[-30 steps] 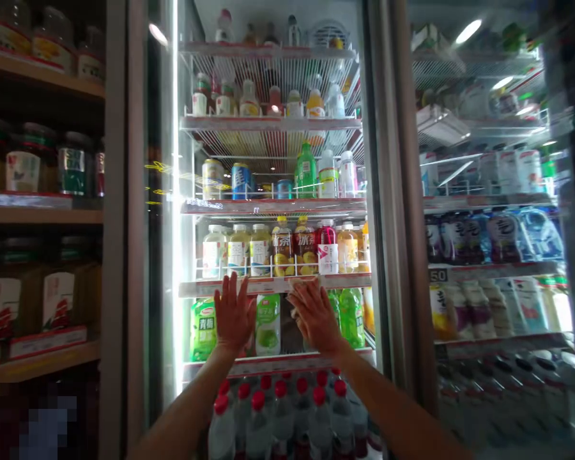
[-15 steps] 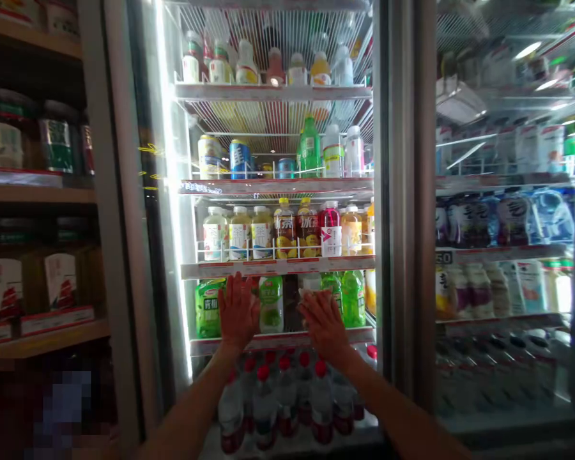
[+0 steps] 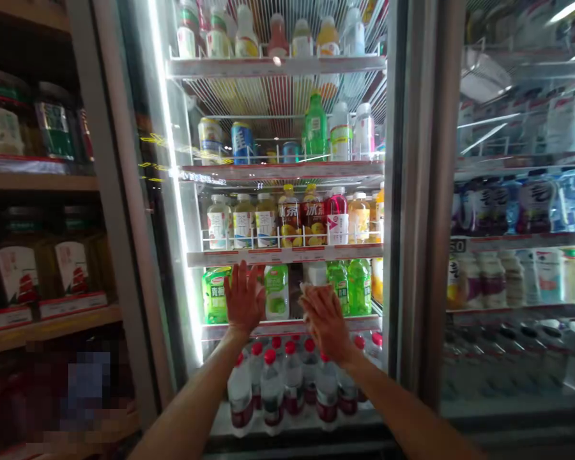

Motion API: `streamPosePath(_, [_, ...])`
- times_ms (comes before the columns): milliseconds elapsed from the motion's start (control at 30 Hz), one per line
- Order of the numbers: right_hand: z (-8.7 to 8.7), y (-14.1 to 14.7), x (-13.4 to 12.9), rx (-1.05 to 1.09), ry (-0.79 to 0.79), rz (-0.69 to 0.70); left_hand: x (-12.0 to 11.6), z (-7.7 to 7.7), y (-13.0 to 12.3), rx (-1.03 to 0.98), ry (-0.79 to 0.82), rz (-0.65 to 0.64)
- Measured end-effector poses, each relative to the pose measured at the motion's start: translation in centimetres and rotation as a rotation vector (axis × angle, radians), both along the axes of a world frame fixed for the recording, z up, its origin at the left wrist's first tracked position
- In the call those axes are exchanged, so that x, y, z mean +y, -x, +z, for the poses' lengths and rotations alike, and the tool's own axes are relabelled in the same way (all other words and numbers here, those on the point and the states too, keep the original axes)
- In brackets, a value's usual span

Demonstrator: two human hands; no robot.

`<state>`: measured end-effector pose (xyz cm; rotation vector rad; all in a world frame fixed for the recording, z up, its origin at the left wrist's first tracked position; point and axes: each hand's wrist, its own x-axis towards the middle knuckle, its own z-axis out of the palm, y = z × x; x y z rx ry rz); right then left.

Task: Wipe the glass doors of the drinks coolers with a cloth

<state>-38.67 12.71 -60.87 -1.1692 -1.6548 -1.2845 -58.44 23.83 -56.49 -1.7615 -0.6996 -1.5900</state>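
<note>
In the head view my left hand (image 3: 244, 299) lies flat with spread fingers against the glass door, in front of the lower shelf of green bottles (image 3: 276, 292). It holds nothing. To its right, my right hand (image 3: 324, 316) has its fingers together over a pale crumpled cloth (image 3: 305, 287), which shows at the fingertips and is pressed to the glass. Much of the cloth is hidden under the hand. Behind the glass stand red-capped water bottles (image 3: 271, 390), below both hands.
Dark metal door frame (image 3: 419, 191) runs down right of the glass. A second cooler (image 3: 517, 239) with drinks stands beyond it. On the left, wooden shelves (image 3: 38, 182) hold large jars (image 3: 16, 265). Higher cooler shelves (image 3: 278, 255) carry bottles and cans.
The view has shifted, so the upper cooler shelves sit higher in the picture. My left hand stays on the glass in nearly the same place; my right hand's fingers look more closely bunched over the cloth.
</note>
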Motion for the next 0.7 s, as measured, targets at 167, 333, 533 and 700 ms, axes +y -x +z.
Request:
streamPosePath(167, [-0.9, -5.1, -2.6, 0.066, -0.028, -0.15, 0.0, 0.0, -0.1, 0.008, -0.026, 0.024])
streamPosePath(333, [-0.4, -8.7, -4.1, 0.287, -0.237, -0.188, -0.1, 0.0, -0.2, -0.009, 0.02, 0.019])
streamPosePath(533, [-1.4, -1.7, -1.1, 0.136, -0.053, -0.036, -0.1, 0.0, 0.0, -0.002, 0.031, -0.023])
streamPosePath(700, [0.7, -6.4, -2.7, 0.237, -0.167, -0.094, -0.3, 0.0, 0.0, 0.011, 0.013, -0.014])
